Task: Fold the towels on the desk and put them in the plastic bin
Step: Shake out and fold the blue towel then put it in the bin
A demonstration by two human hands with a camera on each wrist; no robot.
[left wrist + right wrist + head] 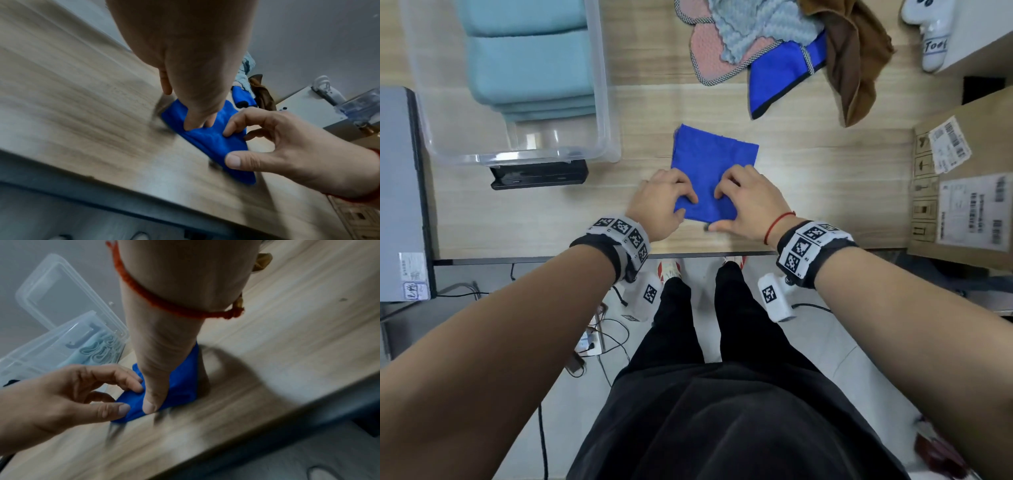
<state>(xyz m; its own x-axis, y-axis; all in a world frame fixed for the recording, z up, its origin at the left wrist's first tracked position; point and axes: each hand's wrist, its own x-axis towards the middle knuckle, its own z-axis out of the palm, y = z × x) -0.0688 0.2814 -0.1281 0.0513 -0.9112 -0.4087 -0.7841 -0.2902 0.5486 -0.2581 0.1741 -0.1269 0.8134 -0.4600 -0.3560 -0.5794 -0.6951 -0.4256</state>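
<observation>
A folded blue towel point(714, 161) lies flat on the wooden desk point(825, 192), near its front edge and just right of the clear plastic bin point(604, 102). The left hand point(659, 202) and right hand point(748, 198) both rest on the towel's near end, side by side. In the wrist views, curled fingers press down on top while each thumb sits at the near edge, so each hand appears to pinch the cloth narrowly.

Judged from this, the layers could slip apart or bunch if one hand lifts ahead of the other, and a loose pinch could let the fold fall open on the way to the bin.

The bin already holds folded pale teal towels point(530, 58). A heap of unfolded towels point(784, 44), pink, grey, blue and brown, sits at the desk's far side, well apart. A cardboard box point(962, 185) stands to the right. Nothing lies between towel and bin; only the bin's raised wall must be cleared.
</observation>
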